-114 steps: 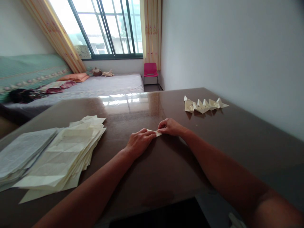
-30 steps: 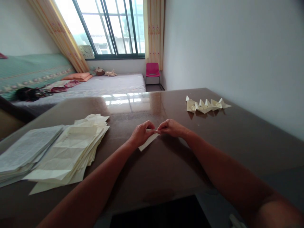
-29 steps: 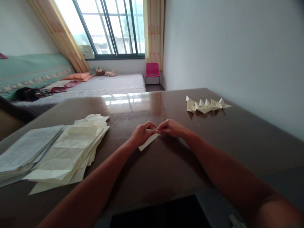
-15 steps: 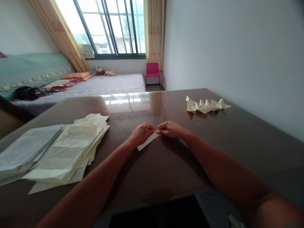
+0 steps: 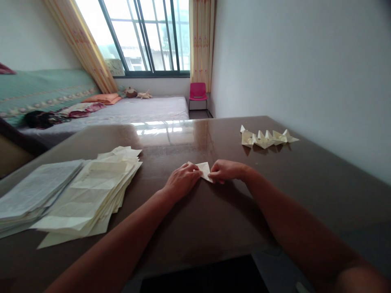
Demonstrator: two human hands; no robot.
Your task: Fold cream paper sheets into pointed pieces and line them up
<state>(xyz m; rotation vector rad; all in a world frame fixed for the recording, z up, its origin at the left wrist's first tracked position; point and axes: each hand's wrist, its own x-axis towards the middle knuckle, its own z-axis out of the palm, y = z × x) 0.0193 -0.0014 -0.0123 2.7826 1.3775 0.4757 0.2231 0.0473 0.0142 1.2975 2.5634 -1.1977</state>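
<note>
A small folded piece of cream paper [image 5: 204, 169] lies on the dark brown table [image 5: 195, 219] between my hands, showing a pointed, triangular shape. My left hand [image 5: 181, 181] presses on its left side with curled fingers. My right hand [image 5: 226, 171] pinches its right edge with fingers closed. Both forearms reach in from the bottom of the view.
A thick stack of cream sheets [image 5: 88, 195] and a pile of printed pages [image 5: 33, 191] lie on the table's left. Several finished folded paper pieces [image 5: 265, 138] sit at the far right near the wall. Beyond the table are a bed [image 5: 122, 110], a pink chair [image 5: 198, 92] and a window.
The paper was a long narrow strip sticking out toward me under my left hand. Now it is folded into a short triangular shape between both hands, which have shifted slightly right.
</note>
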